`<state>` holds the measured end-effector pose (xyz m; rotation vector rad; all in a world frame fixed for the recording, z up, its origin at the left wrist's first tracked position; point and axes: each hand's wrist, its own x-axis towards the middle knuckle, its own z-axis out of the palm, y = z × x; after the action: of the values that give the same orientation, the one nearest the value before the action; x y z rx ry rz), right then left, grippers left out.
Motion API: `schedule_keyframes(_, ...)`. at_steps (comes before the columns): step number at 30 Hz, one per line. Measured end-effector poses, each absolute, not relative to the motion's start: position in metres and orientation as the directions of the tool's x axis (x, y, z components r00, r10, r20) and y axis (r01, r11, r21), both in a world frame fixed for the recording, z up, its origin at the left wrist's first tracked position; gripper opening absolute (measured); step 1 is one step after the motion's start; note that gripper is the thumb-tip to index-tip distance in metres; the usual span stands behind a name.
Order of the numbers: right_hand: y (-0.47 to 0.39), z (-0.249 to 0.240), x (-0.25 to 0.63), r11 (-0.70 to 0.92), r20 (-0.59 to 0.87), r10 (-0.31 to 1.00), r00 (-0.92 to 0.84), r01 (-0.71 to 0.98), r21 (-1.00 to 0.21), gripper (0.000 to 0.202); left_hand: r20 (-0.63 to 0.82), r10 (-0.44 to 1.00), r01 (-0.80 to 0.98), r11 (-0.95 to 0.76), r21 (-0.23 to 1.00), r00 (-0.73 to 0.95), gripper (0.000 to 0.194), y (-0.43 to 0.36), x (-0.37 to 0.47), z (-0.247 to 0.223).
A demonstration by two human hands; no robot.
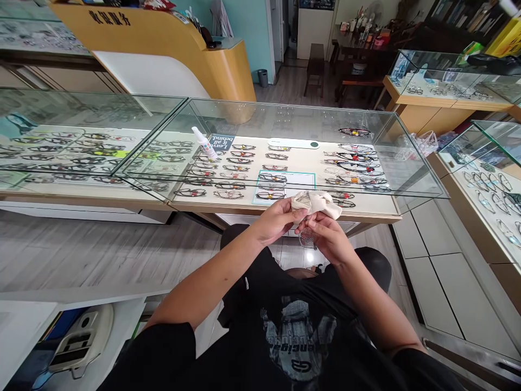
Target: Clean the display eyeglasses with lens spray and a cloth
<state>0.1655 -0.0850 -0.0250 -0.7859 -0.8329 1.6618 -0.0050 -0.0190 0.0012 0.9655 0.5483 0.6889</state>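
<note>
A crumpled cream cloth [318,203] is bunched between my hands, just above the front edge of the glass display case [285,207]. My left hand [280,220] is closed on the cloth from the left side, thumb on top. Below the cloth, my right hand [329,234] pinches a pair of glasses [307,238]; one lens with droplets or specks on it hangs under the fingers. The other part of the glasses is hidden by the cloth and fingers. A white spray bottle [204,143] stands on the glass top, left of my hands.
Rows of eyeglasses [240,161] lie inside the case. Another glass case [488,201] stands at the right. Behind is a curved wooden counter [232,70]. A white and grey device [83,336] sits on a shelf at lower left. My legs are under the case's front edge.
</note>
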Motion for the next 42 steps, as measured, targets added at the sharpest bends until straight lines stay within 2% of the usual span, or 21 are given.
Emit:
schedule_keyframes(5,-0.085,-0.022,0.168,-0.212,-0.121,0.973,-0.198,-0.543,-0.813,0.033,-0.052,0.676,-0.294,0.387,0.874,0.735,0.040,-0.015,-0.014,0.006)
schedule_keyframes(9,-0.086,-0.019,0.169,-0.217,-0.129,0.972,-0.196,-0.549,-0.807,0.033,0.023,0.660,-0.277,0.283,0.918,0.751,0.038,-0.012,-0.016,0.003)
schedule_keyframes(13,-0.086,-0.017,0.167,-0.212,-0.104,0.969,-0.223,-0.544,-0.812,0.033,0.015,0.716,-0.233,0.208,0.950,0.698,0.039,-0.015,-0.010,0.000)
schedule_keyframes(24,-0.086,-0.026,0.166,-0.101,-0.037,0.989,-0.141,-0.479,-0.872,0.029,-0.011,0.849,-0.323,0.213,0.922,0.528,0.044,-0.022,0.007,-0.001)
schedule_keyframes(31,-0.088,-0.028,0.163,-0.142,-0.051,0.979,-0.197,-0.480,-0.866,0.027,0.010,0.900,-0.286,0.128,0.949,0.436,0.045,-0.025,0.012,-0.008)
schedule_keyframes(36,-0.091,-0.027,0.169,-0.143,-0.086,0.987,-0.135,-0.502,-0.853,0.028,0.057,0.875,-0.261,0.080,0.962,0.482,0.047,-0.020,0.008,-0.011)
schedule_keyframes(39,-0.090,-0.024,0.176,-0.150,-0.106,0.988,-0.116,-0.499,-0.853,0.029,0.036,0.833,-0.286,0.149,0.947,0.552,0.042,-0.018,0.003,-0.009)
schedule_keyframes(42,-0.090,-0.022,0.178,-0.154,-0.101,0.986,-0.132,-0.485,-0.861,0.029,0.035,0.784,-0.306,0.200,0.931,0.620,0.047,-0.018,0.001,-0.007)
